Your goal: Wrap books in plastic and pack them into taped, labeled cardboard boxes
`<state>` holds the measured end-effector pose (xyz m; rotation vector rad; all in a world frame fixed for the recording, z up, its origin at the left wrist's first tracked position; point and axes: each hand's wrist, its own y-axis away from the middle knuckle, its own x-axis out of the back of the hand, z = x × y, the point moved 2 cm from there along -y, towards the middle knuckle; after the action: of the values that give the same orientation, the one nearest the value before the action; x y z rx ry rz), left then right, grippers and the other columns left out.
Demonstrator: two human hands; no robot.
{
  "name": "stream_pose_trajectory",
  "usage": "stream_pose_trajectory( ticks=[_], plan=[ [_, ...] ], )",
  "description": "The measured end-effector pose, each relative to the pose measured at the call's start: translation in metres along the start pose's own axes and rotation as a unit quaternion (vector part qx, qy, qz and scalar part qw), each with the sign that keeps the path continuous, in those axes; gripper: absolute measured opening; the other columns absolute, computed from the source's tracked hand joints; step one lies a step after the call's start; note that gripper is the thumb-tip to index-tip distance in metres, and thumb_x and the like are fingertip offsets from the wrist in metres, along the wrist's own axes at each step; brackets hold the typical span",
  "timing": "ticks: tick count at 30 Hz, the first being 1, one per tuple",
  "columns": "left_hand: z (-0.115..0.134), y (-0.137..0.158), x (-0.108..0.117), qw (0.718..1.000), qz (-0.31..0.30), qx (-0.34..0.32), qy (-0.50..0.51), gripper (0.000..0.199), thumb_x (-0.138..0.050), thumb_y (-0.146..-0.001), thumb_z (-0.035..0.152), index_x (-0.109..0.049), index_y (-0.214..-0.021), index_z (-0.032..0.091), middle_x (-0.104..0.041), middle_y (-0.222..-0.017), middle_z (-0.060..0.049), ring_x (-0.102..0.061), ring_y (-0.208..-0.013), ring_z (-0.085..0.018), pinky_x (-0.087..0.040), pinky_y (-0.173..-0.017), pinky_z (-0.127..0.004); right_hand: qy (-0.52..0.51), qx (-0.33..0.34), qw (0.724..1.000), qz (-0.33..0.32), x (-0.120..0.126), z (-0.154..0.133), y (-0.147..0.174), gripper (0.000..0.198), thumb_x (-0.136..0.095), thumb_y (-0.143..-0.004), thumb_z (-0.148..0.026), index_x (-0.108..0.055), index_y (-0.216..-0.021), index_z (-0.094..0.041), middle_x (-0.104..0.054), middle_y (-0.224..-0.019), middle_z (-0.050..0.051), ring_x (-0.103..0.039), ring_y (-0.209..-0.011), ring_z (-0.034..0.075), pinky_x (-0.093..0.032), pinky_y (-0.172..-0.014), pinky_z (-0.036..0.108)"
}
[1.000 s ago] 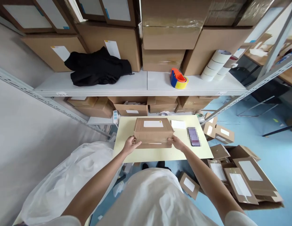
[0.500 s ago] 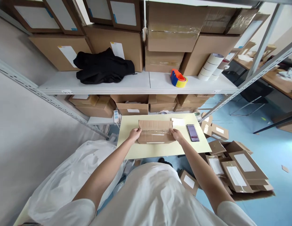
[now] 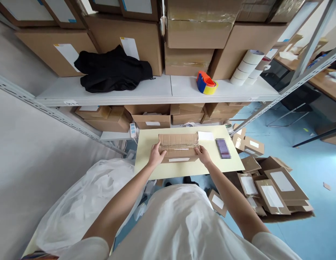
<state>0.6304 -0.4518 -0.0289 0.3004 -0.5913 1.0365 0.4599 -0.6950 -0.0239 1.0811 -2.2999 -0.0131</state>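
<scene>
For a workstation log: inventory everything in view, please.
Cardboard box: 1, brown, between hands
Table: 1, pale yellow, centre
Paper: 1, white, on table
Smartphone: 1, pixelated purple, on table
Shelving rack: 1, grey, behind table
Garment: 1, black, shelf left
Tape dispenser: 1, orange/blue/yellow, on shelf
Tape rolls: several, mostly white, shelf right
Shelf boxes: many, brown, on rack
Apparent power strip: 1, white, left of table
Plastic bag: 1, white, lower left
Floor boxes: many, brown, right of table
Chair: 1+, black, far right
Desk: 1+, brown, far right
Left hand: 1, bare, box's left
Right hand: 1, bare, box's right
Shirt: 1, white, bottom
</scene>
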Motion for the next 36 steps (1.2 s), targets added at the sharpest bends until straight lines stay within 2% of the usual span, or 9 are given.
stream_pose_trajectory(
  ticks=[6, 10, 14, 18, 22, 25, 28, 32, 36],
  plan=[
    [0.016, 0.006, -0.003, 0.995, 0.016, -0.056, -0.083, 0.043, -0.063, -0.078, 0.023, -0.061, -0.119, 0.013, -0.053, -0.127, -0.017, -0.047, -0.126, -0.031, -0.036, -0.11, -0.047, -0.01, 0.019, 0.999, -0.041, 0.005, 0.005, -0.011, 0.046, -0.054, -0.083, -0.042, -0.056, -0.122, -0.017, -0.065, -0.119, 0.011, -0.066, -0.094, 0.022, -0.053, -0.079, 0.032],
    [0.035, 0.001, -0.008, 0.995, 0.016, -0.082, -0.059, 0.028, -0.059, -0.08, 0.024, -0.067, -0.106, 0.018, -0.062, -0.118, -0.012, -0.056, -0.116, -0.028, -0.042, -0.104, -0.046, 0.02, 0.035, 0.999, -0.036, 0.011, 0.005, -0.019, 0.056, -0.063, -0.077, -0.04, -0.053, -0.127, -0.016, -0.06, -0.125, 0.015, -0.064, -0.098, 0.025, -0.053, -0.082, 0.038],
    [0.056, -0.003, -0.017, 0.998, 0.014, -0.06, -0.001, 0.022, -0.055, -0.083, 0.027, -0.067, -0.1, 0.019, -0.069, -0.106, -0.009, -0.063, -0.106, -0.024, -0.048, -0.098, -0.043, 0.129, 0.123, 0.984, 0.026, 0.015, -0.002, -0.017, 0.065, -0.065, -0.077, -0.038, -0.046, -0.136, -0.017, -0.053, -0.132, 0.018, -0.054, -0.117, 0.031, -0.046, -0.096, 0.048],
    [0.079, -0.003, -0.032, 0.993, -0.052, -0.028, 0.106, 0.028, -0.056, -0.084, 0.033, -0.066, -0.106, 0.019, -0.071, -0.107, -0.009, -0.066, -0.101, -0.022, -0.051, -0.094, -0.039, 0.158, 0.232, 0.958, 0.063, 0.021, -0.023, -0.008, 0.058, -0.062, -0.081, -0.03, -0.046, -0.136, -0.02, -0.051, -0.134, 0.017, -0.046, -0.125, 0.033, -0.041, -0.101, 0.054],
    [0.103, -0.002, -0.046, 0.962, -0.135, 0.001, 0.237, 0.041, -0.057, -0.084, 0.044, -0.065, -0.113, 0.016, -0.071, -0.11, -0.012, -0.067, -0.101, -0.022, -0.052, -0.093, -0.038, 0.07, 0.351, 0.934, 0.011, 0.027, -0.06, 0.0, 0.037, -0.053, -0.09, -0.029, -0.057, -0.126, -0.02, -0.06, -0.117, 0.014, -0.056, -0.11, 0.025, -0.048, -0.096, 0.044],
    [0.12, -0.002, -0.049, 0.948, -0.173, -0.005, 0.266, 0.042, -0.059, -0.083, 0.046, -0.066, -0.11, 0.014, -0.071, -0.11, -0.012, -0.067, -0.099, -0.022, -0.052, -0.092, -0.037, 0.038, 0.399, 0.916, -0.025, 0.029, -0.087, 0.001, 0.03, -0.053, -0.092, -0.032, -0.063, -0.119, -0.022, -0.064, -0.103, 0.011, -0.06, -0.098, 0.023, -0.051, -0.088, 0.04],
    [0.132, -0.003, -0.046, 0.951, -0.19, -0.032, 0.243, 0.034, -0.057, -0.085, 0.042, -0.069, -0.101, 0.015, -0.072, -0.103, -0.011, -0.067, -0.093, -0.02, -0.054, -0.085, -0.034, 0.057, 0.435, 0.897, -0.053, 0.029, -0.104, 0.001, 0.025, -0.051, -0.094, -0.031, -0.069, -0.108, -0.023, -0.065, -0.094, 0.009, -0.061, -0.09, 0.021, -0.051, -0.081, 0.037],
    [0.138, -0.002, -0.039, 0.964, -0.192, -0.065, 0.172, 0.025, -0.051, -0.088, 0.034, -0.069, -0.09, 0.016, -0.07, -0.091, -0.008, -0.064, -0.086, -0.019, -0.053, -0.07, -0.028, 0.13, 0.465, 0.875, -0.032, 0.029, -0.111, 0.001, 0.024, -0.049, -0.095, -0.027, -0.072, -0.089, -0.021, -0.067, -0.087, 0.007, -0.06, -0.081, 0.018, -0.047, -0.075, 0.033],
    [0.137, -0.001, -0.035, 0.965, -0.199, -0.087, 0.145, 0.023, -0.048, -0.09, 0.029, -0.067, -0.087, 0.016, -0.068, -0.085, -0.006, -0.062, -0.083, -0.018, -0.049, -0.073, -0.027, 0.208, 0.481, 0.852, -0.015, 0.026, -0.108, 0.005, 0.024, -0.048, -0.095, -0.022, -0.068, -0.081, -0.02, -0.068, -0.083, 0.006, -0.058, -0.075, 0.017, -0.042, -0.07, 0.031]
  ],
)
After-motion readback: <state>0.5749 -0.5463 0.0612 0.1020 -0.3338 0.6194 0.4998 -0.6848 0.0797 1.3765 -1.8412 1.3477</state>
